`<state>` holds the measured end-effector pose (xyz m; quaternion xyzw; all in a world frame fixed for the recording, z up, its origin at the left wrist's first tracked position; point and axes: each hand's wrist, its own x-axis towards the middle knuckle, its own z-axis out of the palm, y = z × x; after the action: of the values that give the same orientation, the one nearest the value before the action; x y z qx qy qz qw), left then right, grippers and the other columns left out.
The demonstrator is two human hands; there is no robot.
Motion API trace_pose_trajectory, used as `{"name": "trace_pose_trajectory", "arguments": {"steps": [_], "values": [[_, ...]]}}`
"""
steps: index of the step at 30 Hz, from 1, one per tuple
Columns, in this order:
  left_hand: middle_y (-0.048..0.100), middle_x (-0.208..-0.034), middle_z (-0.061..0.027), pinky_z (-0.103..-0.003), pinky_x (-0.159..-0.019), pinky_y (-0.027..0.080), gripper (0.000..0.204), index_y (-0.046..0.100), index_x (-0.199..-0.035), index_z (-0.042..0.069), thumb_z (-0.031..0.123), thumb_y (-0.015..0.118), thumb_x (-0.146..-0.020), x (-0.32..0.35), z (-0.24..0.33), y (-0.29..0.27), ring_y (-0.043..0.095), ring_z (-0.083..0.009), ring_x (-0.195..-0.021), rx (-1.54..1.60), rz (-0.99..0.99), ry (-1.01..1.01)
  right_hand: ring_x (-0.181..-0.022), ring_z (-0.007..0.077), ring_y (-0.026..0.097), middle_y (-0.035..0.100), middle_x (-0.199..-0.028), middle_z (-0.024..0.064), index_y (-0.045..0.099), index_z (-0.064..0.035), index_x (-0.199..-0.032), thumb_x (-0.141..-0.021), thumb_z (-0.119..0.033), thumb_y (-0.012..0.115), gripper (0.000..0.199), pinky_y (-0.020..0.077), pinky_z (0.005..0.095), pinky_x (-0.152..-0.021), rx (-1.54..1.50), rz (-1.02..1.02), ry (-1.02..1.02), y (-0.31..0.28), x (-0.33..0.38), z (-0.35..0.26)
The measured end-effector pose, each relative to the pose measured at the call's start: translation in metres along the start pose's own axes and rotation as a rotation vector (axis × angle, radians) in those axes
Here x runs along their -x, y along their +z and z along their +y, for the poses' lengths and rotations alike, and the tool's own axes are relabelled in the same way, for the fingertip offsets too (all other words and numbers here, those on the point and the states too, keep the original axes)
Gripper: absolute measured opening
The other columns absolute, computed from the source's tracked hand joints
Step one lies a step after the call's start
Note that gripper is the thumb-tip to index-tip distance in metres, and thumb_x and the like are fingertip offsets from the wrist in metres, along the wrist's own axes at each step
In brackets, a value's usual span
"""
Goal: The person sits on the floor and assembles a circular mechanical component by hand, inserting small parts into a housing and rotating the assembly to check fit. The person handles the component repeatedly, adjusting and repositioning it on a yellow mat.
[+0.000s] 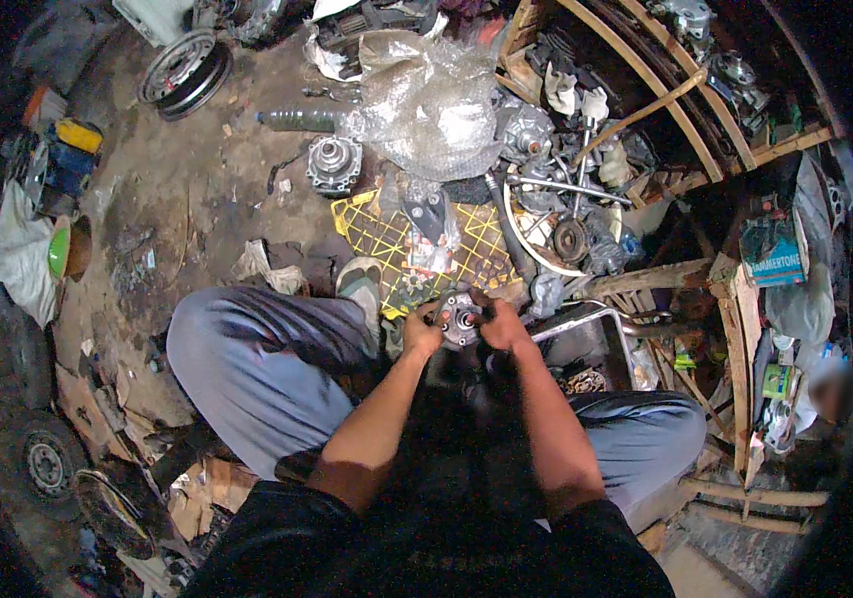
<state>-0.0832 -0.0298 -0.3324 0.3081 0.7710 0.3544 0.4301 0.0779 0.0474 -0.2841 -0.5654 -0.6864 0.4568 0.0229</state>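
Between my hands, close in front of my body, is a round grey metal housing (460, 321) with a shaft at its centre and lugs round its rim. My left hand (423, 332) grips its left side, and my right hand (498, 323) is closed on its right side. Some fingertips are hidden behind the part. Just beyond lies a yellow mat with a dark grid (366, 224), with a clear plastic bag of small parts (430, 249) and scattered small pieces on it. A second metal housing (334, 164) sits on the floor past the mat's far left corner.
Bubble wrap (426, 100) and a plastic bottle (302, 121) lie farther off. To the right, a round tray (521, 239) holds metal parts beside a wooden rack (666, 80). A bent metal tube (618, 324) stands near my right knee. A wheel rim (185, 75) rests far left.
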Motion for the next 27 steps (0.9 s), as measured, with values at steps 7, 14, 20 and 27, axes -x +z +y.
{"name": "trace_pose_trajectory", "arguments": {"steps": [7,14,20,27], "values": [[0.069,-0.099,-0.0129,-0.035,-0.081,0.049,0.036,0.068,-0.11,0.008,0.026,0.074,-0.08,-0.003,0.001,-0.003,0.065,-0.0248,-0.086,0.08,-0.029,-0.131,-0.109,0.0254,0.058,0.062,-0.117,0.0205,0.054,0.0045,-0.124,-0.079,-0.026,0.075,0.058,0.0437,0.034,-0.093,-0.392,0.196,-0.084,0.033,-0.007,0.034],[0.065,-0.081,-0.0078,-0.029,-0.053,0.056,0.032,0.067,-0.104,0.0,0.023,0.074,-0.082,-0.014,-0.003,-0.016,0.06,-0.0146,-0.063,0.485,-0.116,-0.413,-0.106,0.0344,0.061,0.062,-0.111,0.0244,0.057,-0.002,-0.123,-0.073,-0.041,0.075,0.066,0.0467,0.0384,-0.089,-0.097,0.256,0.086,0.018,0.022,-0.003],[0.066,-0.081,-0.0071,-0.026,-0.048,0.051,0.035,0.068,-0.098,-0.001,0.022,0.08,-0.075,-0.017,0.021,-0.015,0.06,-0.0134,-0.059,0.327,-0.179,-0.237,-0.107,0.0356,0.06,0.062,-0.111,0.0245,0.057,-0.001,-0.123,-0.071,-0.042,0.077,0.069,0.0466,0.0391,-0.089,-0.071,0.308,0.162,0.026,0.017,0.016],[0.067,-0.082,-0.0068,-0.026,-0.052,0.052,0.034,0.068,-0.098,0.0,0.018,0.082,-0.073,-0.009,0.037,-0.017,0.061,-0.0133,-0.06,0.162,-0.167,-0.184,-0.106,0.0348,0.06,0.063,-0.109,0.0233,0.063,-0.0003,-0.113,-0.066,-0.042,0.082,0.065,0.0457,0.0374,-0.091,-0.142,0.332,0.194,0.024,0.007,0.023]]}}
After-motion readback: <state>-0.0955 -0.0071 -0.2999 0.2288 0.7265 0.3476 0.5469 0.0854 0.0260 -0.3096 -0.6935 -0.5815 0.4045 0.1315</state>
